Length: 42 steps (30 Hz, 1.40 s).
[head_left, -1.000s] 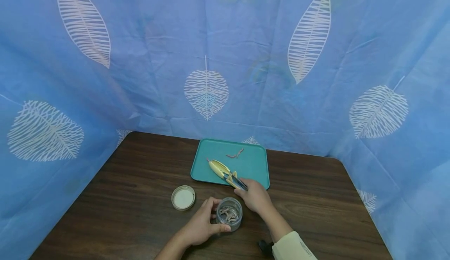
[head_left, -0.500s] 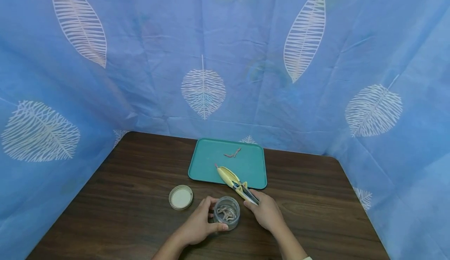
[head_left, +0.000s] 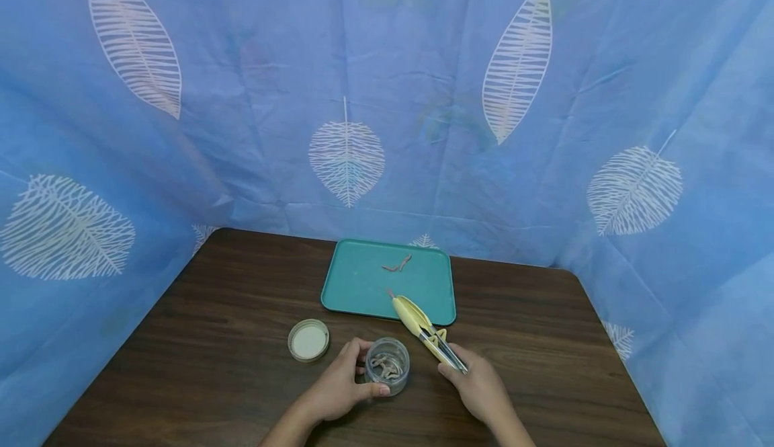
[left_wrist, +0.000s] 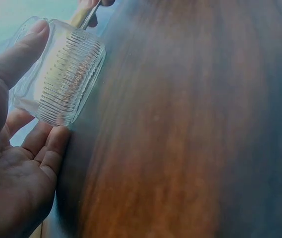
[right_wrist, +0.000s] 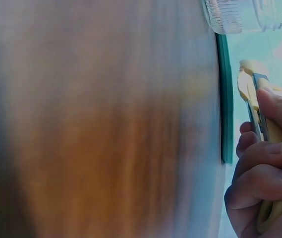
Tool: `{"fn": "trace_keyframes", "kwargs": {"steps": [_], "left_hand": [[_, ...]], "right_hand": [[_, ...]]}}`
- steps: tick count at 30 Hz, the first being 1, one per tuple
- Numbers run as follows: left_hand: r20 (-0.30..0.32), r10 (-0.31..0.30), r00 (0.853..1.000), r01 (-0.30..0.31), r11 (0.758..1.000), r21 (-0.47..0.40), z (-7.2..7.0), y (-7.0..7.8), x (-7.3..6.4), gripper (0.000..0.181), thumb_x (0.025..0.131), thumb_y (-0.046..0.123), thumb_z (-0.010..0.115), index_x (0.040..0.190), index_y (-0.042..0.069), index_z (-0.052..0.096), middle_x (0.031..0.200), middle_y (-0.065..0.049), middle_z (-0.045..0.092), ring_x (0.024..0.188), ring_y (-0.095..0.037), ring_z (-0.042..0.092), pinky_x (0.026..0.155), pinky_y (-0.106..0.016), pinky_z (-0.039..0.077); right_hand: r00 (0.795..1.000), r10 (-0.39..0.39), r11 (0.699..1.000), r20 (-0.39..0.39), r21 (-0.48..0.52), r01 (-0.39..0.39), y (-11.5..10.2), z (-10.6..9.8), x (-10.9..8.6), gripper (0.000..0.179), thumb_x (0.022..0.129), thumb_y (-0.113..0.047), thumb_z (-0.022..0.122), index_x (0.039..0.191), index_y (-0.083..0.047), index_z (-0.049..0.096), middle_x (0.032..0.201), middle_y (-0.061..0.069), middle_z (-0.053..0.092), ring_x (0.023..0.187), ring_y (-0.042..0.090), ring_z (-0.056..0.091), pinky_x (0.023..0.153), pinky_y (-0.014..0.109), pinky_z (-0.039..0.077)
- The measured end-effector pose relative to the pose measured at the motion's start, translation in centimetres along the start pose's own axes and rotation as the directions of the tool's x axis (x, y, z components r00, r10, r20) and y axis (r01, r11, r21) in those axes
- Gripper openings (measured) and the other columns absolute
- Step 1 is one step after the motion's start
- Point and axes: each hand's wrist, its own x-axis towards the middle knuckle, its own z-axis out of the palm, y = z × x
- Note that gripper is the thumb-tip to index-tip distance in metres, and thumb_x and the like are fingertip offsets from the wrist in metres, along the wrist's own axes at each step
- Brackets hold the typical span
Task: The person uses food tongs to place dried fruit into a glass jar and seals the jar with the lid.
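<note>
My left hand [head_left: 338,385] holds a clear ribbed glass jar [head_left: 397,386], thumb on the near side and fingers round the other. Several pale pinkish strips [head_left: 387,368] lie inside it. The right hand [head_left: 484,386] grips yellow-and-metal tongs [head_left: 412,314] by their handles, to the right of the jar. A thin pink strip [head_left: 390,293] sticks out of the tongs' tips, which overlap the tray's front part in the head view. Seen from the right wrist, the curled fingers [right_wrist: 264,186] wrap the tongs' handles.
A teal tray [head_left: 357,279] lies at the back of the dark wooden table [head_left: 199,359], with pinkish strips [head_left: 397,264] on it. Left of the jar rests a round lid [head_left: 308,341], pale inside face up. A blue leaf-print cloth [head_left: 260,131] hangs behind and at the sides.
The right hand has drawn the tongs back toward the body and to the right, the pink strip still at their tips. The left hand stays round the jar.
</note>
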Motion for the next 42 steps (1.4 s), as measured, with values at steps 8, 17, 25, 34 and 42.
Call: {"fn": "trace_keyframes", "kwargs": {"steps": [8, 17, 25, 34, 42], "left_hand": [[0.003, -0.001, 1.0, 0.001, 1.0, 0.003, -0.1, 0.2, -0.1, 0.077, 0.093, 0.037, 0.088, 0.15, 0.007, 0.046, 0.144, -0.015, 0.053, 0.125, -0.026, 0.059, 0.103, -0.04, 0.056], [-0.001, 0.011, 1.0, -0.011, 1.0, 0.006, 0.2, 0.3, -0.1, 0.076, 0.092, 0.036, 0.089, 0.149, 0.007, 0.047, 0.145, -0.015, 0.053, 0.126, -0.027, 0.06, 0.104, -0.04, 0.056], [-0.001, 0.011, 1.0, -0.011, 1.0, 0.004, 0.1, 0.1, 0.0, 0.075, 0.093, 0.036, 0.088, 0.149, 0.008, 0.046, 0.145, -0.014, 0.053, 0.127, -0.026, 0.059, 0.104, -0.038, 0.056], [-0.001, 0.021, 1.0, -0.021, 1.0, -0.003, 0.0, 0.1, -0.1, 0.076, 0.093, 0.034, 0.088, 0.149, 0.006, 0.046, 0.144, -0.015, 0.054, 0.126, -0.026, 0.059, 0.104, -0.037, 0.056], [0.002, 0.026, 1.0, -0.026, 1.0, -0.007, 0.1, 0.0, 0.1, 0.075, 0.094, 0.036, 0.088, 0.149, 0.007, 0.046, 0.146, -0.015, 0.053, 0.126, -0.024, 0.057, 0.104, -0.033, 0.055]], "right_hand": [[0.999, 0.033, 0.999, 0.002, -0.001, -0.033, 0.8, -0.7, -2.0, 0.054, 0.1, -0.035, 0.079, 0.147, -0.01, 0.068, 0.139, 0.017, 0.074, 0.118, 0.028, 0.071, 0.094, 0.052, 0.058], [0.997, 0.073, 0.997, 0.013, -0.034, -0.073, 0.3, -1.6, -4.2, 0.061, 0.096, -0.037, 0.083, 0.149, -0.013, 0.067, 0.141, 0.019, 0.072, 0.112, 0.025, 0.071, 0.091, 0.051, 0.059], [0.997, 0.073, 0.994, 0.016, -0.08, -0.071, -0.3, -2.7, -6.0, 0.062, 0.092, -0.036, 0.086, 0.148, -0.015, 0.068, 0.118, 0.005, 0.077, 0.086, 0.014, 0.06, 0.073, 0.031, 0.049], [0.999, 0.004, 0.994, 0.046, -0.109, 0.001, 0.2, -3.2, -8.2, 0.052, 0.093, -0.039, 0.086, 0.141, -0.026, 0.072, 0.093, -0.012, 0.065, 0.07, 0.002, 0.047, 0.063, 0.024, 0.041], [0.981, -0.113, 0.991, 0.155, -0.057, 0.123, 2.0, -3.9, -9.5, 0.052, 0.098, -0.041, 0.079, 0.144, -0.018, 0.068, 0.092, -0.009, 0.061, 0.068, -0.005, 0.046, 0.059, 0.02, 0.041]]}}
